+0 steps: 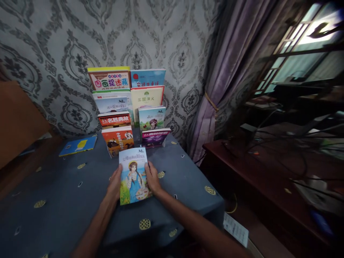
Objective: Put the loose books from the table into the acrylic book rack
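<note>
A picture book [133, 175] with a girl in a blue dress on its cover lies on the dark blue tablecloth [67, 200]. My left hand [115, 183] holds its left edge and my right hand [152, 178] holds its right edge, fingers curled over the cover. Just beyond it stands a tiered display of children's books [129, 107] against the wall, in two columns. The nearest are an orange book [118, 141] and a purple book [155, 138].
A blue and yellow book [77, 145] lies flat at the table's far left. A brown board [18, 122] leans at the left. Purple curtain [223, 82] and a dark wooden desk [268, 179] with cables stand to the right. A paper sheet [236, 229] lies below the table's corner.
</note>
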Demonstrator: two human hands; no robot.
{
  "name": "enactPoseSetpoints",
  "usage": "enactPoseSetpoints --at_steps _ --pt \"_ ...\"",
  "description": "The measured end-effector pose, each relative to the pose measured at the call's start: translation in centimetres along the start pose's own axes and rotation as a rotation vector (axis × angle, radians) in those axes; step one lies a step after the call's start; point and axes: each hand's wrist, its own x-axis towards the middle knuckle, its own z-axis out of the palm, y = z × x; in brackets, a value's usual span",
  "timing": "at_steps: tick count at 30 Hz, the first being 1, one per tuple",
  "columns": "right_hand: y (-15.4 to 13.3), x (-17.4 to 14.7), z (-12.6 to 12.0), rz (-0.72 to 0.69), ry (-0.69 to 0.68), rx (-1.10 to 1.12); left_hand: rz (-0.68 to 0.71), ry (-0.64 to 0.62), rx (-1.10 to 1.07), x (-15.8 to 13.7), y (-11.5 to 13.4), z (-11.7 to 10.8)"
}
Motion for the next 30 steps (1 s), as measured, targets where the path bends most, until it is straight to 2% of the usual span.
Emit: enactPoseSetpoints --at_steps 6,10,15,19,22,25,30 --pt "-2.4 1.2 -2.0 -0.15 0.124 0.052 0.405 0.032 0.368 0.0 0.7 2.0" --pt "-2.7 1.0 -4.1 -0.23 0.102 -0.022 0.617 -0.097 0.604 -0.2 1.8 1.7" --pt "-3.0 0.3 -7.0 -0.306 -0.069 -0.167 0.563 -0.284 0.912 -0.4 2.9 -0.6" --pt "-4.0 0.9 -8.6 -0.342 -0.145 -0.251 0.598 -0.304 1.07 -0.1 3.6 -1.2" --pt "-4.1 2.1 -8.8 -0.303 -0.196 -0.167 0.664 -0.273 1.144 0.6 3.9 -0.4" --pt "-3.1 3.6 -8.5 -0.271 -0.131 -0.082 0.745 -0.251 1.235 1.7 4.0 1.0" --pt "-1.3 6.5 -8.9 -0.248 0.035 -0.059 0.885 -0.192 1.509 3.6 3.9 4.0"
